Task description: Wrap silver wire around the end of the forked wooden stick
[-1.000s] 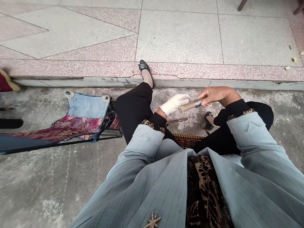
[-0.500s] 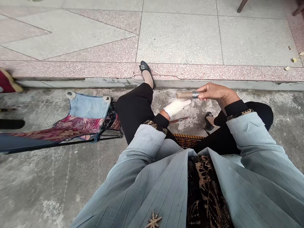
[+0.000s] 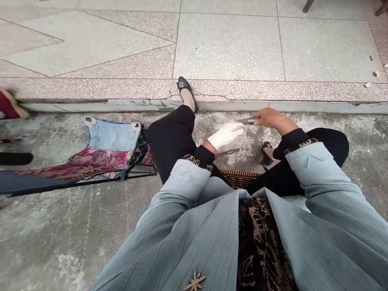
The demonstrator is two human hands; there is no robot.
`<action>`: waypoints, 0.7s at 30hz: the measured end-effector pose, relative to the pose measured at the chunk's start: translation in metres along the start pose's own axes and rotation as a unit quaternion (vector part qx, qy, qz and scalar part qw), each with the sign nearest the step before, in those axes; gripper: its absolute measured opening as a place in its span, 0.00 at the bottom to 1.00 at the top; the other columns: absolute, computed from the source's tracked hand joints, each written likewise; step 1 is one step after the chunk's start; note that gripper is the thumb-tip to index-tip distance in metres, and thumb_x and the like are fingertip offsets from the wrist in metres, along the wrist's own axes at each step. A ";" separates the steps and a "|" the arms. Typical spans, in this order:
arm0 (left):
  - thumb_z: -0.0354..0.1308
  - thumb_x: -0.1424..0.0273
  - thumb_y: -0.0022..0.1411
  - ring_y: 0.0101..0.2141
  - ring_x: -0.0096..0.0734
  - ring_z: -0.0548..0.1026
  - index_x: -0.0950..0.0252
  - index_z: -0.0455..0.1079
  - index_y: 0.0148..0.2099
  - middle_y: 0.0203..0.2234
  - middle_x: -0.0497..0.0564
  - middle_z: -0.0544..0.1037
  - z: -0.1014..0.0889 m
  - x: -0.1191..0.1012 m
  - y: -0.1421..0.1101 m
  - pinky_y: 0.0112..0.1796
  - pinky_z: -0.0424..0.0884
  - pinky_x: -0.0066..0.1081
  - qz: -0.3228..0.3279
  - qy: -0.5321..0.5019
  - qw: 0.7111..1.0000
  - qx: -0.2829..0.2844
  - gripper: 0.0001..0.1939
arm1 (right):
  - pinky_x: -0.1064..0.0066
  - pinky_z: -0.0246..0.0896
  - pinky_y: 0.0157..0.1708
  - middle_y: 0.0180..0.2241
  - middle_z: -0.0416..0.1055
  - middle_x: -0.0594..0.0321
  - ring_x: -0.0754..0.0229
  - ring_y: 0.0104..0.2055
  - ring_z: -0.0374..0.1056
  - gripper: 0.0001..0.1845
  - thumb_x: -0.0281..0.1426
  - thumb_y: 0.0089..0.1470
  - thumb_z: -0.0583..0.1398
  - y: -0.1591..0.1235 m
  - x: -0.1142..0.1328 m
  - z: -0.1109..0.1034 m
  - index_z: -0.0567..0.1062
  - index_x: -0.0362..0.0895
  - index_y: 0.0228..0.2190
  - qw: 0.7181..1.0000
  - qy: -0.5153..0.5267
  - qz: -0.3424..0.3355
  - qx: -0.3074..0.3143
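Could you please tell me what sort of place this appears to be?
Probably a paved yard or porch front: rough, stained concrete meets a raised terrazzo floor, with a fabric folding chair standing on the concrete.

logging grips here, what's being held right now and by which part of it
The right hand holds a short rod by its silvery wrapped end
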State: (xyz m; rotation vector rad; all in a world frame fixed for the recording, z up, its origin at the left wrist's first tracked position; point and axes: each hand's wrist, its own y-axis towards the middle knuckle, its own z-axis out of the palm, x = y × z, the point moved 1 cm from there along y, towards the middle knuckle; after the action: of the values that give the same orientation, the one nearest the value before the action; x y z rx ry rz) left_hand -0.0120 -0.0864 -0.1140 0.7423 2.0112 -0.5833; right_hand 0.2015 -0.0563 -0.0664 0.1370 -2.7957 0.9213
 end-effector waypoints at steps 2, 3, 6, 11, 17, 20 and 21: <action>0.49 0.64 0.67 0.30 0.30 0.69 0.67 0.74 0.39 0.28 0.48 0.74 -0.007 -0.001 -0.002 0.37 0.64 0.29 -0.008 0.020 1.000 -0.013 0.15 | 0.62 0.58 0.36 0.31 0.76 0.53 0.51 0.35 0.70 0.10 0.36 0.56 0.67 -0.001 0.001 0.002 0.85 0.44 0.37 0.998 -0.001 -0.018 0.066; 0.49 0.64 0.67 0.31 0.31 0.70 0.67 0.74 0.39 0.29 0.49 0.74 -0.009 -0.001 -0.002 0.38 0.65 0.29 -0.010 0.030 0.999 -0.021 0.15 | 0.62 0.57 0.35 0.29 0.75 0.55 0.53 0.33 0.70 0.09 0.36 0.56 0.68 -0.002 0.000 0.004 0.85 0.45 0.36 0.994 0.011 -0.032 0.106; 0.49 0.63 0.67 0.35 0.33 0.72 0.68 0.74 0.40 0.32 0.51 0.76 -0.014 0.005 0.000 0.42 0.66 0.31 -0.015 0.050 0.998 -0.043 0.16 | 0.66 0.57 0.33 0.23 0.73 0.63 0.60 0.27 0.66 0.13 0.39 0.53 0.70 -0.002 -0.004 0.007 0.86 0.46 0.38 0.969 0.079 -0.093 0.215; 0.52 0.61 0.66 0.34 0.33 0.72 0.67 0.73 0.40 0.33 0.52 0.77 -0.006 0.021 0.009 0.40 0.67 0.33 -0.032 -0.046 0.997 -0.049 0.15 | 0.69 0.57 0.31 0.23 0.73 0.67 0.65 0.26 0.64 0.24 0.46 0.48 0.70 -0.004 -0.010 0.004 0.85 0.45 0.43 0.915 0.212 -0.225 0.260; 0.55 0.60 0.68 0.21 0.23 0.61 0.67 0.71 0.35 0.22 0.47 0.68 0.015 0.017 0.007 0.25 0.57 0.27 -0.072 -0.191 0.979 -0.004 0.15 | 0.71 0.59 0.28 0.26 0.74 0.65 0.65 0.27 0.63 0.18 0.43 0.47 0.72 -0.010 -0.011 -0.006 0.83 0.45 0.37 0.889 0.416 -0.173 0.084; 0.57 0.63 0.67 0.21 0.20 0.58 0.67 0.69 0.33 0.21 0.45 0.66 0.016 0.008 0.005 0.25 0.55 0.26 -0.062 -0.240 0.969 0.012 0.14 | 0.72 0.56 0.25 0.24 0.72 0.65 0.65 0.26 0.62 0.11 0.36 0.50 0.71 -0.010 -0.009 -0.004 0.82 0.43 0.35 0.890 0.441 -0.112 0.024; 0.57 0.64 0.66 0.21 0.20 0.58 0.67 0.68 0.32 0.21 0.44 0.65 0.016 0.006 0.005 0.25 0.55 0.25 -0.067 -0.242 0.968 0.017 0.13 | 0.72 0.56 0.24 0.23 0.71 0.65 0.65 0.25 0.62 0.10 0.34 0.51 0.71 -0.010 -0.008 -0.003 0.82 0.43 0.35 0.894 0.436 -0.101 0.019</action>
State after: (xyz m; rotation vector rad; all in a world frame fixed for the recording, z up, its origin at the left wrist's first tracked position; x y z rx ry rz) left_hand -0.0019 -0.0914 -0.1280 0.4298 1.6047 -0.7953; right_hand 0.2112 -0.0623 -0.0598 0.0069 -1.8890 0.7307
